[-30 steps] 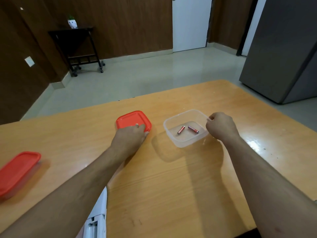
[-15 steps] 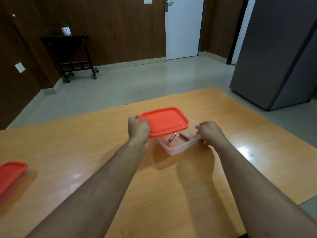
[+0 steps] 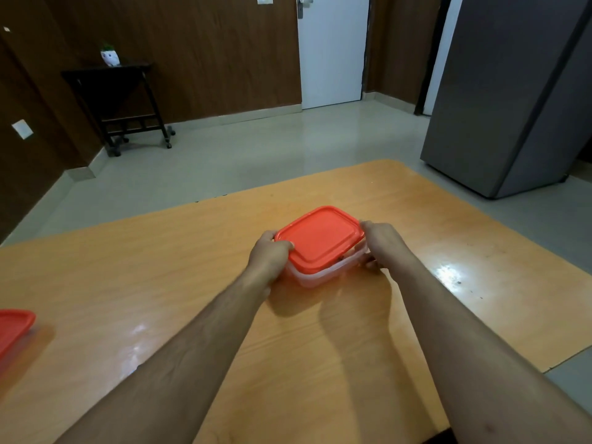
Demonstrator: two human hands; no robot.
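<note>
On the wooden table (image 3: 192, 283) a clear container (image 3: 315, 278) sits between both hands, with the red lid (image 3: 320, 238) lying over it. The left hand (image 3: 269, 254) grips the lid's left end, thumb on top. The right hand (image 3: 382, 243) clasps the container's right end, fingers curled up to the lid's rim. The lid seems not fully seated at its near right corner, though the view is unclear there. A second red lid (image 3: 14, 325) shows at the table's left edge, well apart, making two red lids and one clear container. Beyond stand a grey fridge (image 3: 512, 91), a white door (image 3: 333, 49) and a black side table (image 3: 118, 97).
</note>
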